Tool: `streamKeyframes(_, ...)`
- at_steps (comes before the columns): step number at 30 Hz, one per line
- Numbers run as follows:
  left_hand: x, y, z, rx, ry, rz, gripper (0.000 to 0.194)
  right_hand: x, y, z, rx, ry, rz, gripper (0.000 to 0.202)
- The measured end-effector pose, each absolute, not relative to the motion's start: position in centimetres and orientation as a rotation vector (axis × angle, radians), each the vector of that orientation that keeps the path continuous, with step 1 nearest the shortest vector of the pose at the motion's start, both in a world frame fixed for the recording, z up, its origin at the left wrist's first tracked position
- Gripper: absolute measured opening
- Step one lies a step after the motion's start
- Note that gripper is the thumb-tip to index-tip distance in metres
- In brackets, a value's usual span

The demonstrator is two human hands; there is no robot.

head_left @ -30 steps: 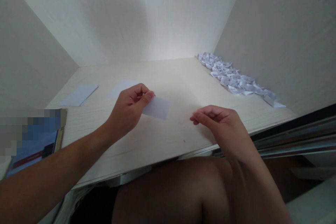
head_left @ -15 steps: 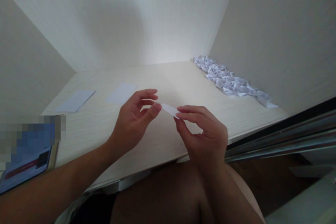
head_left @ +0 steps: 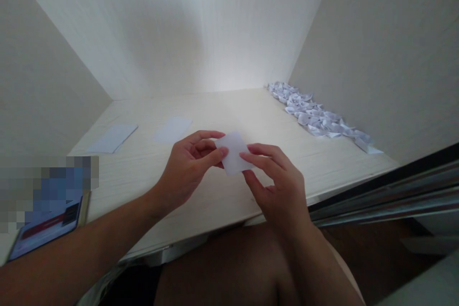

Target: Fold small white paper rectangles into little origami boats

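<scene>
A small white square of paper (head_left: 234, 152) is held up over the pale desk, its flat face turned toward me. My left hand (head_left: 191, 162) pinches its left corner, thumb on the near face and fingers behind. On the other side, my right hand (head_left: 278, 179) grips the right edge, with fingertips on the front and the thumb underneath. Whether the paper has one layer or several I cannot tell.
Many folded white paper pieces (head_left: 315, 114) lie in a long heap along the right wall. A stack of white paper (head_left: 114, 137) and a thin white sheet (head_left: 173, 129) rest on the desk (head_left: 215, 210) at left. A tablet-like screen (head_left: 50, 227), partly blurred, stands at the left front.
The paper, seen as a narrow strip in the right hand before, now shows its square face. My left thumb and fingers have closed on its left corner. The view has shifted slightly.
</scene>
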State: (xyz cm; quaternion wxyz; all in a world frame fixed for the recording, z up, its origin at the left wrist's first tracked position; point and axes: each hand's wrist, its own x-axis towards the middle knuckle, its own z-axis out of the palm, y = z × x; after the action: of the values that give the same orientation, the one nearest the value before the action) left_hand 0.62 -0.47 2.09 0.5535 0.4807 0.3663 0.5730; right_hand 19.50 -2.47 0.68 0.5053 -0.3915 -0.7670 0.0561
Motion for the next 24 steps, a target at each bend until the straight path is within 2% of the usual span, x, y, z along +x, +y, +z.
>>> streamKeyframes(7,0.6,-0.7,2.4,1.226,0.939,1.386,0.044,20.2,-2.4,0.5,-0.975,-1.900,0.254,0.029)
streamKeyframes(13,0.6,-1.3,2.8,1.494,1.010,1.421,0.007,20.1,-2.6,1.0,-0.964,-1.777,0.251,0.024)
streamKeyframes(18,0.2,-1.6,2.4,1.835,0.993,1.399,0.023,20.7,-2.7,1.8,-0.970,-1.730,0.261,0.020)
streamKeyframes(24,-0.3,-1.3,2.5,2.120,1.025,1.475,0.016,20.9,-2.8,2.1,-0.931,-1.748,0.326,0.016)
